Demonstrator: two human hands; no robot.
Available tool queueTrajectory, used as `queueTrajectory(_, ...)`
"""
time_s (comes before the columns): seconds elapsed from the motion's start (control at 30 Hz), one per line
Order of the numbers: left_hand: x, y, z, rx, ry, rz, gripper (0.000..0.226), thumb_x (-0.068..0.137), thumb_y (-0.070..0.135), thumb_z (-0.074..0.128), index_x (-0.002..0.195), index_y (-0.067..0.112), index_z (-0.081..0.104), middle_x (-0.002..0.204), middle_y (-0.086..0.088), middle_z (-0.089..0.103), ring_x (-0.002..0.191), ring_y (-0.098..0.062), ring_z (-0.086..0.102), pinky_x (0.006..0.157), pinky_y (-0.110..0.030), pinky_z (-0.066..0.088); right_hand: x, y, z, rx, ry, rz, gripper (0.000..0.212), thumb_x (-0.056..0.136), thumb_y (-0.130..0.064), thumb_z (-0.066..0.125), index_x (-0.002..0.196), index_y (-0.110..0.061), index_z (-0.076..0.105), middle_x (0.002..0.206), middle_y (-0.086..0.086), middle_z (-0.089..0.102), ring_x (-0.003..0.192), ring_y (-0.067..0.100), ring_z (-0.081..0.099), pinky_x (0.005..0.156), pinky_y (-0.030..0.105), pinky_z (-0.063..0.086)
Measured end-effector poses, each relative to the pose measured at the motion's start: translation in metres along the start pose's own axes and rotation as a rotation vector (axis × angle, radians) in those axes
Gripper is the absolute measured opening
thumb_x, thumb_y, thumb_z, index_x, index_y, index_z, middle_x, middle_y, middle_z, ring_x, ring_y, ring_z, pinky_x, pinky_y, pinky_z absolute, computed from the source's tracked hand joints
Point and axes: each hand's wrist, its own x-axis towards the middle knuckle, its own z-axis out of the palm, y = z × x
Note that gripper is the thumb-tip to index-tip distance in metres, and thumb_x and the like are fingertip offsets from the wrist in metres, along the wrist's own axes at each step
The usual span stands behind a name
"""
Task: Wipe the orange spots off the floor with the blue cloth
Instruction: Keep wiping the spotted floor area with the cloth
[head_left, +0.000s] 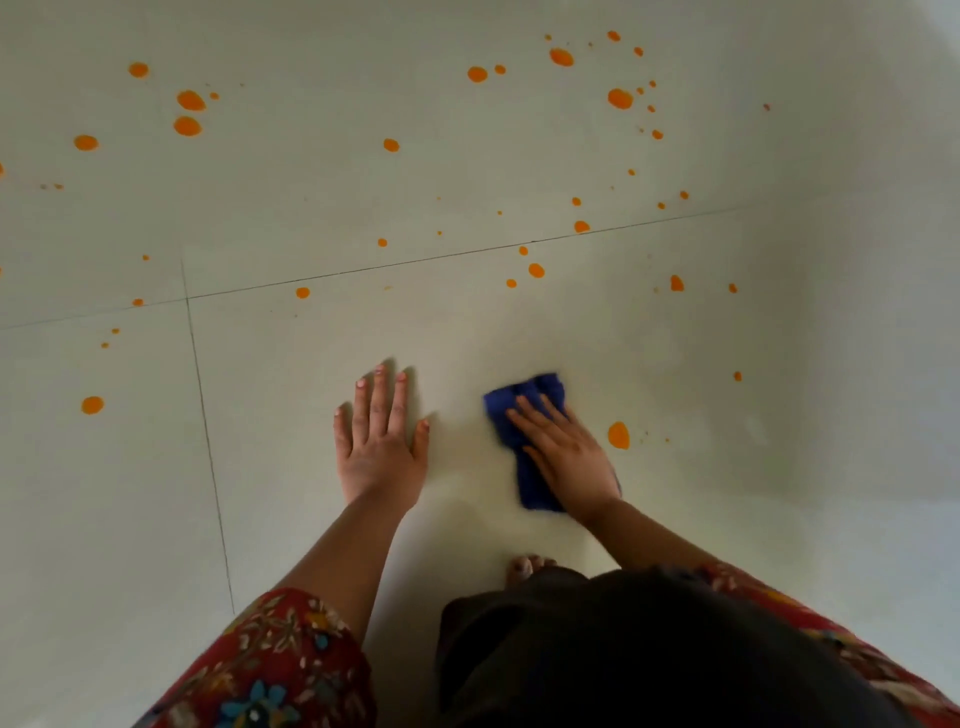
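My right hand (563, 454) presses flat on a crumpled blue cloth (524, 395) lying on the pale tiled floor (311, 467). The cloth sticks out beyond my fingertips and under my palm. A large orange spot (618, 435) lies just right of that hand, apart from the cloth. My left hand (378, 441) rests flat on the floor with fingers spread, holding nothing. Several more orange spots (536, 270) are scattered over the tiles farther ahead, with big ones at the far left (190, 100) and far right (620, 98).
Dark grout lines (208, 441) cross the floor left of my left hand and ahead of both hands. One orange spot (92, 405) sits alone at the left. My bare toes (524, 565), dark clothing and red flowered sleeves fill the bottom of the view.
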Motion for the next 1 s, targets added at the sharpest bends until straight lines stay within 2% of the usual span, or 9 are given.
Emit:
queueTrajectory(0.1,-0.005,0.006,-0.002,-0.016,0.032,-0.032,0.061,0.098,0.049,0.014,0.149,0.034,-0.017,0.157,0.009,-0.021,0.144,-0.011,-0.021,0.119,-0.04,-0.01,-0.01,0.024,-0.041,0.202,0.08,0.432,0.036,0.101,-0.026,0.046,0.136,-0.024,0.054,0.126,0.008,0.065,0.11,0.032,0.063,0.084,0.036,0.051)
queueTrajectory(0.2,-0.005,0.017,0.001,-0.075,0.098,-0.013,0.062,0.099,0.041,0.024,0.152,0.026,-0.006,0.158,0.008,-0.016,0.146,-0.013,-0.014,0.118,-0.039,-0.011,-0.019,0.039,-0.085,0.401,0.261,0.629,0.033,0.104,-0.027,0.04,0.134,-0.026,0.053,0.114,0.007,0.068,0.097,0.025,0.063,0.076,0.027,0.041)
queueTrajectory(0.3,-0.006,0.046,0.002,-0.086,0.05,0.105,0.063,0.099,0.044,0.023,0.153,0.025,-0.003,0.159,0.006,-0.016,0.146,-0.014,-0.014,0.118,-0.039,-0.01,-0.054,0.066,-0.099,0.577,0.372,0.841,0.039,0.105,-0.033,0.035,0.141,-0.025,0.047,0.133,0.007,0.059,0.117,0.023,0.054,0.089,0.028,0.037)
queueTrajectory(0.4,-0.007,0.076,0.009,-0.084,-0.079,0.225,0.068,0.092,0.055,0.014,0.151,0.031,-0.01,0.159,0.003,-0.02,0.143,-0.014,-0.023,0.117,-0.038,-0.012,-0.07,0.08,-0.06,0.333,0.09,1.072,0.051,0.101,-0.049,0.031,0.151,-0.04,0.021,0.163,0.005,0.011,0.148,0.032,0.01,0.115,0.052,0.016)
queueTrajectory(0.5,-0.007,0.086,0.018,-0.021,-0.173,0.208,0.072,0.095,0.057,0.021,0.146,0.035,-0.023,0.153,0.001,-0.034,0.139,-0.016,-0.034,0.114,-0.042,-0.018,-0.033,0.083,-0.025,0.037,0.047,1.011,0.061,0.097,-0.058,0.027,0.151,-0.045,0.003,0.162,-0.004,-0.014,0.147,0.034,-0.018,0.112,0.065,-0.005)
queueTrajectory(0.7,-0.005,0.089,0.018,0.012,-0.225,0.182,0.072,0.096,0.055,0.024,0.139,0.037,-0.031,0.149,0.004,-0.04,0.133,-0.012,-0.04,0.11,-0.04,-0.024,-0.052,0.025,-0.001,-0.135,-0.048,0.263,0.056,0.098,-0.054,0.026,0.152,-0.041,0.015,0.161,-0.011,0.015,0.149,0.03,0.008,0.115,0.059,0.014)
queueTrajectory(0.77,-0.003,0.089,0.017,0.025,-0.263,0.173,0.071,0.096,0.055,0.02,0.137,0.037,-0.035,0.148,0.004,-0.043,0.131,-0.012,-0.043,0.111,-0.042,-0.022,-0.079,0.057,-0.007,-0.098,-0.039,0.289,0.056,0.098,-0.052,0.027,0.152,-0.043,0.013,0.16,-0.011,0.02,0.149,0.027,0.011,0.113,0.056,0.021)
queueTrajectory(0.93,-0.007,0.089,0.022,0.039,-0.183,0.177,0.069,0.084,0.059,0.0,0.143,0.037,-0.028,0.15,0.004,-0.038,0.138,-0.015,-0.035,0.106,-0.037,-0.029,-0.004,0.12,-0.027,-0.053,0.088,0.786,0.06,0.095,-0.054,0.019,0.153,-0.037,0.018,0.162,-0.006,0.016,0.15,0.027,0.008,0.118,0.055,0.009)
queueTrajectory(1.0,-0.01,0.087,0.025,0.031,-0.136,0.177,0.069,0.086,0.056,0.005,0.148,0.034,-0.016,0.156,0.002,-0.026,0.143,-0.016,-0.024,0.111,-0.04,-0.021,0.023,0.087,-0.02,-0.024,0.123,0.701,0.06,0.094,-0.052,0.026,0.151,-0.032,0.027,0.16,-0.003,0.024,0.148,0.031,0.015,0.116,0.058,0.015)
